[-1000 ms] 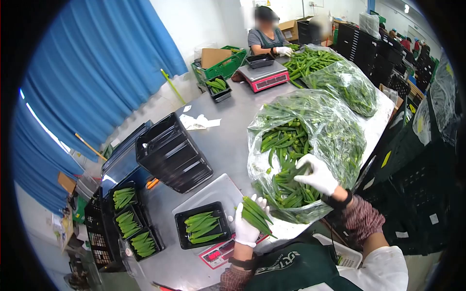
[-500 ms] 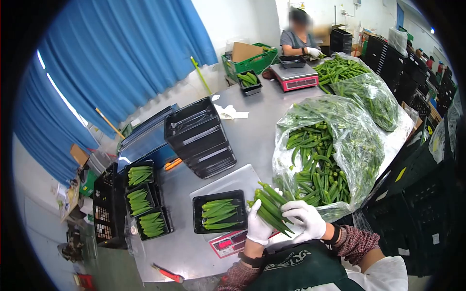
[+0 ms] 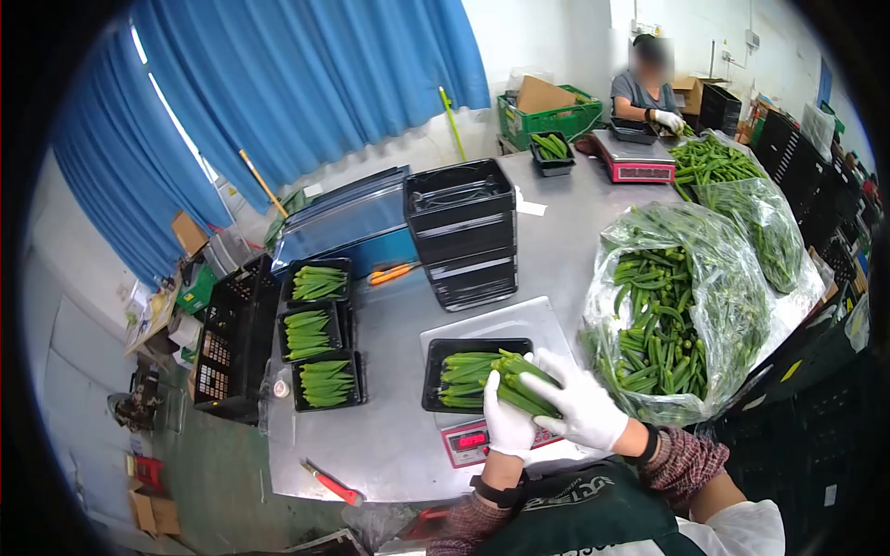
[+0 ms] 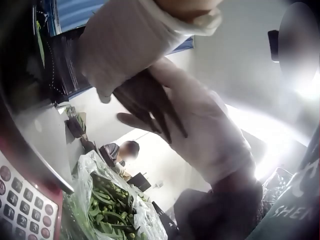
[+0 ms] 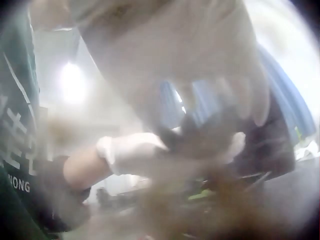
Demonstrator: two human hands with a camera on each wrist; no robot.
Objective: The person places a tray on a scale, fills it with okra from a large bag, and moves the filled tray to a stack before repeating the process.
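Observation:
In the head view my gloved left hand grips a bunch of green okra, its thumb on the near side. The gloved right hand lays its extended fingers across the bunch, with its thumb beside the pointed ends. Right behind the bunch is a black tray of okra pods, on a scale plate with a lit red display. The left wrist view shows the right hand against the pointed tips, dark there; the right wrist view is blurred.
Several okra-filled trays stand at left, near a tall stack of black trays. An open plastic bag of okra lies at right. A red-handled knife lies at the front edge. Across the table another person works by a second scale.
The right hand came from the okra bag to the bunch in the left hand, and its fingers have straightened over it. The bunch moved over the tray's edge; the head view swung right.

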